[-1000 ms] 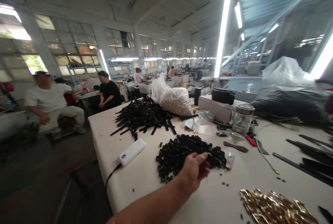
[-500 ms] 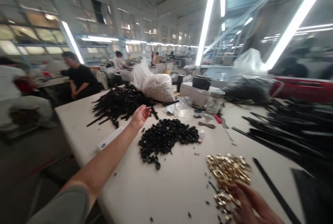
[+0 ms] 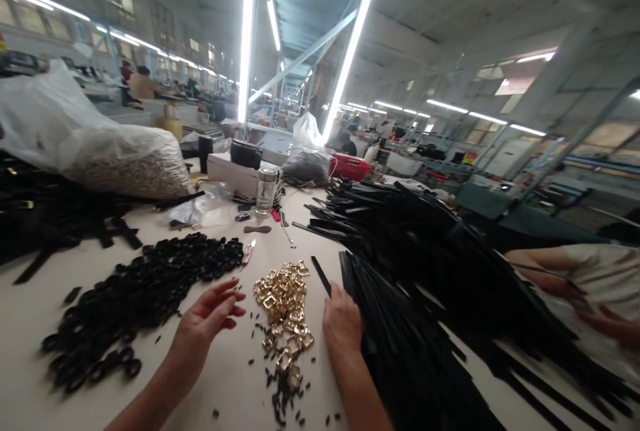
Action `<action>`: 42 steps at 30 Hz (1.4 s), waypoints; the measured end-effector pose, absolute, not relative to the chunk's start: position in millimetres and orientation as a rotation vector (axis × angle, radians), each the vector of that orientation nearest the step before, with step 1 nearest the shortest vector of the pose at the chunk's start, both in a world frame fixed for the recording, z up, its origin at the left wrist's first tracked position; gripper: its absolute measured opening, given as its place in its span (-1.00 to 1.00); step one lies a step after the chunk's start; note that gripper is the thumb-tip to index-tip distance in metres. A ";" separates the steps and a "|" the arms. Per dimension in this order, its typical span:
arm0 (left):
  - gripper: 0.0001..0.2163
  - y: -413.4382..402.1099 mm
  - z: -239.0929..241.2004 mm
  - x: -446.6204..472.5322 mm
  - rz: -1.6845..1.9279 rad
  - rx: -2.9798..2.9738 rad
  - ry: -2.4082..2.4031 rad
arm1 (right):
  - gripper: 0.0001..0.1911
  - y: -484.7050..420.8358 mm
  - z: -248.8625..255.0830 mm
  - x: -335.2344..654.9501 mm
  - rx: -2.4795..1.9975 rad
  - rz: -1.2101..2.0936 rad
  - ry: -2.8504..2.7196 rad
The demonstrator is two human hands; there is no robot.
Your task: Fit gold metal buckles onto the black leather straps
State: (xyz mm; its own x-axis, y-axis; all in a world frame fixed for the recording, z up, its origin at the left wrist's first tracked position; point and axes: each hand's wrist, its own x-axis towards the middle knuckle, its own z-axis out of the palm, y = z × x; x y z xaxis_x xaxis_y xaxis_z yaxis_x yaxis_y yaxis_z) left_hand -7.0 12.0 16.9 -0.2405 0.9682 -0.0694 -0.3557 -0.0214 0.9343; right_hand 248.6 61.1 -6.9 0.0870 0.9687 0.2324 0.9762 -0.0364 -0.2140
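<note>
My right hand (image 3: 343, 317) lies over a black strap (image 3: 321, 275), its fingers closed around the lower part; the strap's far end sticks out ahead of the fingertips. My left hand (image 3: 207, 316) hovers above the table between two piles, fingers loosely curled and apart, with nothing visible in them. Between my hands lies a heap of gold-coloured metal buckles (image 3: 287, 304). Small dark bits (image 3: 283, 391) are scattered at its near end. Left of my left hand spreads a pile of black rings (image 3: 145, 284).
A large stack of black straps (image 3: 400, 284) covers the right side. Small pink-handled snips (image 3: 249, 252), a glass jar (image 3: 266, 194) and a white box (image 3: 231, 174) stand or lie farther back. A filled plastic bag (image 3: 125, 157) sits at left. A co-worker's arm (image 3: 545, 277) shows at right.
The view has swung to the right. My left hand has come back from the strap pile on the far left. My right hand has gone from the buckles to the black strap.
</note>
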 end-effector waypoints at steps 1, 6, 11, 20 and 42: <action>-0.56 11.1 13.5 -6.9 1.502 0.791 1.128 | -0.59 62.6 -6.9 249.8 -2.097 -0.044 -1.947; -0.64 8.8 8.3 -7.7 1.463 0.841 1.162 | -0.61 63.4 -3.8 247.1 -2.075 -0.025 -1.988; -0.70 8.9 9.7 -3.3 1.423 0.900 1.170 | -0.63 64.9 2.8 248.1 -2.087 0.071 -1.973; -0.74 8.9 4.1 -2.8 1.412 0.917 1.171 | -0.79 68.0 9.6 250.0 -2.130 0.355 -1.926; -0.63 -1.7 7.2 8.2 1.074 1.005 1.077 | -0.58 45.2 8.1 205.3 -1.064 1.689 -0.911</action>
State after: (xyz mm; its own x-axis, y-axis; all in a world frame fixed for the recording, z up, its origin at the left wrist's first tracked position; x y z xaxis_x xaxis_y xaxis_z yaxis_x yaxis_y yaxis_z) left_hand 8.2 -1.7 7.2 0.1303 0.9774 -0.1667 -0.1637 0.1870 0.9686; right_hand 205.3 45.2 8.1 -0.2111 0.9438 -0.2542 -0.3062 -0.3108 -0.8998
